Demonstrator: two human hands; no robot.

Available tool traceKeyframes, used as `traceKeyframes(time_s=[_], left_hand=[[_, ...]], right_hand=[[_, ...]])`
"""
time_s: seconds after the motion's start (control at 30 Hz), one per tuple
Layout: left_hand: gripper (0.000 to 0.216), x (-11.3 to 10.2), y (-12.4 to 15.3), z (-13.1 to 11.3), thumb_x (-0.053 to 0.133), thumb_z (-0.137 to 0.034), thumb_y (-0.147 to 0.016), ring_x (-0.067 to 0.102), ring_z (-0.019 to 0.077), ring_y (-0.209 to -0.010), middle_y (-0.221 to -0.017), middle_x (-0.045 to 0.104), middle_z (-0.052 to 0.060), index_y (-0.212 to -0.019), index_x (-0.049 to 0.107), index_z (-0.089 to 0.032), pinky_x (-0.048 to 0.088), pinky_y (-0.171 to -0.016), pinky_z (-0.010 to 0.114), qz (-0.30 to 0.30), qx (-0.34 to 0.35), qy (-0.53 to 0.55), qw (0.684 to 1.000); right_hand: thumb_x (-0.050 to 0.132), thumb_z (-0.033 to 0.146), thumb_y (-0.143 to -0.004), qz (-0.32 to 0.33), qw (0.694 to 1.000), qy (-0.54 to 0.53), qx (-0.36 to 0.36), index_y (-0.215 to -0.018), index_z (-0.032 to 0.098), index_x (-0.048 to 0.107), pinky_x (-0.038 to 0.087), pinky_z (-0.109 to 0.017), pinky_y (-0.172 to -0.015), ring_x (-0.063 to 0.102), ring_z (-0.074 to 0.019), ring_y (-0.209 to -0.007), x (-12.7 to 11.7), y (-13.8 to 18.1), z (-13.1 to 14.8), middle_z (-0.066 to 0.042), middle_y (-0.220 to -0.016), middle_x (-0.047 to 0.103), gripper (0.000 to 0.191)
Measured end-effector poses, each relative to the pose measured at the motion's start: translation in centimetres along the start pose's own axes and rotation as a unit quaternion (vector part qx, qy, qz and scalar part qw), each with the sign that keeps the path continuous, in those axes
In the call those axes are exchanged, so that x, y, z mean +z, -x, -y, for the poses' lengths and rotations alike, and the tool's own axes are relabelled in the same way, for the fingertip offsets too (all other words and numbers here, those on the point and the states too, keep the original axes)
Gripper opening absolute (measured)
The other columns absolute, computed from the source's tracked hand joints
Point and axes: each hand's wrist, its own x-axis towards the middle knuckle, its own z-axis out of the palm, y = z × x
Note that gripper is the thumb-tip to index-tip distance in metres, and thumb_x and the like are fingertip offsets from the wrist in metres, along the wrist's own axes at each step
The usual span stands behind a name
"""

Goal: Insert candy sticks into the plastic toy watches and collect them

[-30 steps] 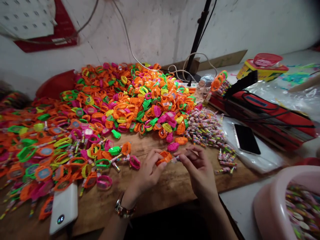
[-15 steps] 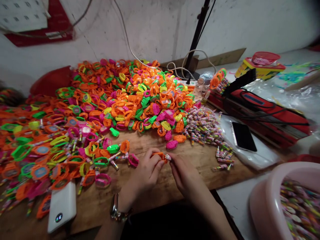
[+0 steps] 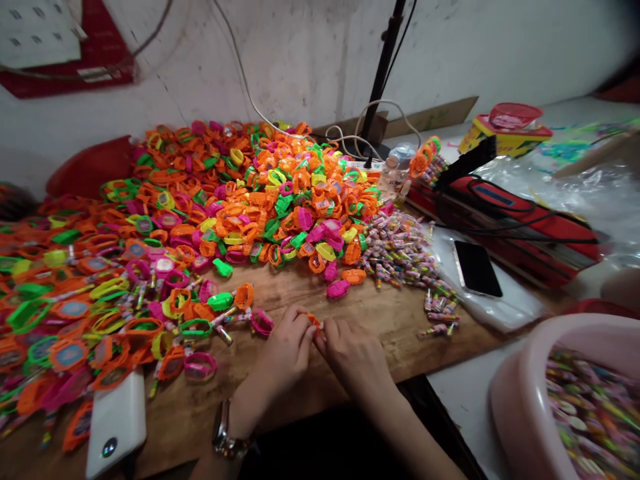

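Both grips, left hand (image 3: 287,348) and right hand (image 3: 353,357), pinch orange ring (image 3: 314,321); toy heap (image 3: 250,200) beyond

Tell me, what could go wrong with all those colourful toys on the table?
1. The white power bank lies right at the table's front edge; an elbow might knock it off.
2. The big pile of plastic rings slopes down toward the hands; pieces could slide into the wrapped sweets.
3. The left hand and right hand pinch a small orange ring between fingertips; it might slip out or snap.
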Motion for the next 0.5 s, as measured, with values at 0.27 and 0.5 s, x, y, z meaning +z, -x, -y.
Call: traceKeyframes(time_s=[0.27,0.5], left_hand=[[0.022,0.6,-0.5,3.3,0.041,-0.026,-0.089,0.057,0.0189,-0.073,-0.076,0.058,0.003,-0.069,0.047,-0.022,0.050,-0.072,0.033,0.034,-0.080,-0.062,0.994],[0.022,2.3,-4.3,3.0,0.058,-0.025,-0.083,0.056,0.0334,-0.099,-0.105,0.062,0.017,-0.102,0.057,-0.014,0.043,-0.088,0.049,-0.032,-0.144,-0.148,0.978]], right_hand=[[0.053,0.020,-0.091,0.037,0.997,-0.053,-0.048,-0.069,0.019,0.055,0.032,-0.028,-0.054,0.056,-0.0162,-0.054,4.4,-0.4,0.8,-0.003,-0.058,0.061,0.023],[0.054,0.040,-0.091,0.047,0.982,-0.031,0.179,-0.124,0.014,0.055,0.041,-0.038,-0.076,0.058,-0.0296,-0.093,3.4,-1.4,-4.8,-0.016,-0.101,0.063,0.042]])
